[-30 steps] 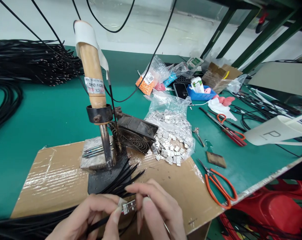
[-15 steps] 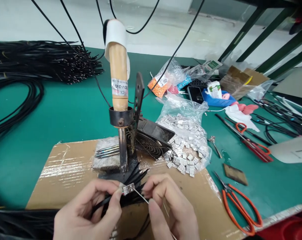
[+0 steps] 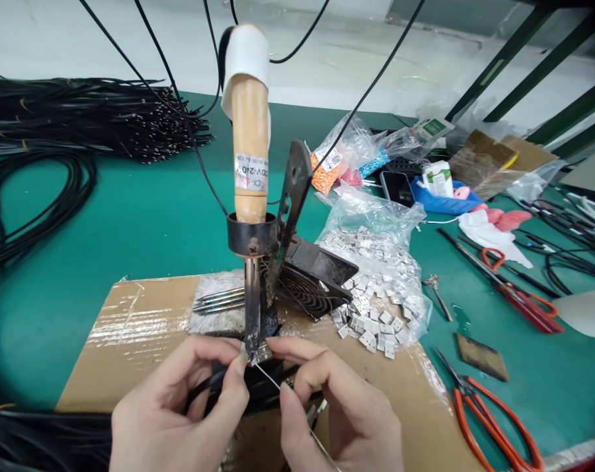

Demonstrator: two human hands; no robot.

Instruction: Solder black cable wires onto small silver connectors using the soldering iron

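My left hand (image 3: 179, 406) is closed, thumb and forefinger pinching a small silver USB plug (image 3: 264, 354) at its wire end. A black cable (image 3: 206, 383) runs back from the plug under those fingers. My right hand (image 3: 344, 406) is closed on a thin strand of solder wire (image 3: 267, 375), whose end reaches the plug's contacts. Its forefinger tip is close beside the plug; whether it touches cannot be made out. A wooden-handled soldering iron (image 3: 250, 151) stands upright, tip down, just above the plug and partly hiding it.
An iron stand's perforated metal arm (image 3: 293, 196) and a black fan (image 3: 317, 275) stand behind my hands. A clear bag of metal plug shells (image 3: 376, 288) lies to the right, near orange-handled pliers (image 3: 494, 419). Cardboard (image 3: 134, 328) lies below. Black cable bundles (image 3: 81, 121) fill the left.
The plug has moved up under the iron's tip, and the solder wire's end has come with it. My right forefinger has come nearer the plug. The whole view has shifted slightly.
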